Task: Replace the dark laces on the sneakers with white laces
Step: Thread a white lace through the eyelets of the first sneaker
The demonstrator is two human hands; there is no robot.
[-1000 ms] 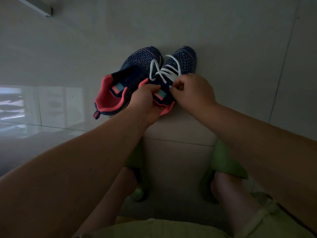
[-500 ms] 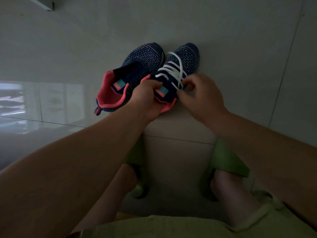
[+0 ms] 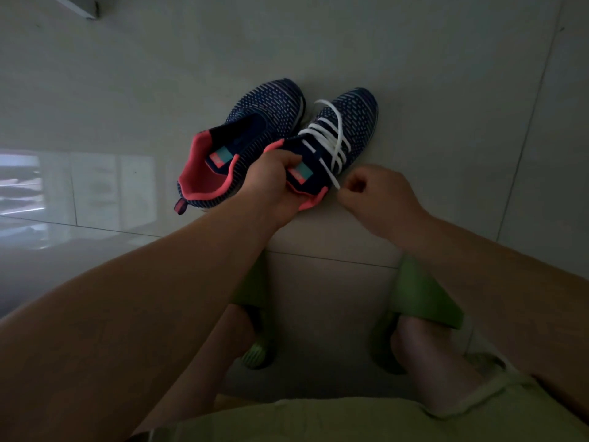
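1. Surface: glossy pale tile floor [image 3: 414, 59] with thin grout lines, dim light. Far left, a bright window reflection [image 3: 63, 183] on the tiles. Top left corner, edge of a pale fixture [image 3: 79, 4], unclear what it is.
2. Left sneaker [image 3: 242, 141]: navy knit with a pink collar, standing on the floor, no lace visible in it, toe pointing away from the person. It sits just beside the other shoe, touching or nearly so.
3. Left hand [image 3: 274, 183]: fingers curled round the pink collar and tongue of the right sneaker [image 3: 347, 122], gripping it at the heel end. The forearm covers part of that shoe's heel.
4. Right sneaker: same navy knit, toe away. White lace [image 3: 328, 138] threaded across it in several rows, one loop lying up toward the toe, one loose end trailing down to the shoe's right side.
5. Right hand [image 3: 379, 196]: fingers curled in, held just right of the shoe; lace end reaches close to the thumb and forefinger, cannot tell if it is pinched.
6. Bottom: person's green slippers [image 3: 424, 298] on floor, pale green shorts [image 3: 318, 419] at frame edge.
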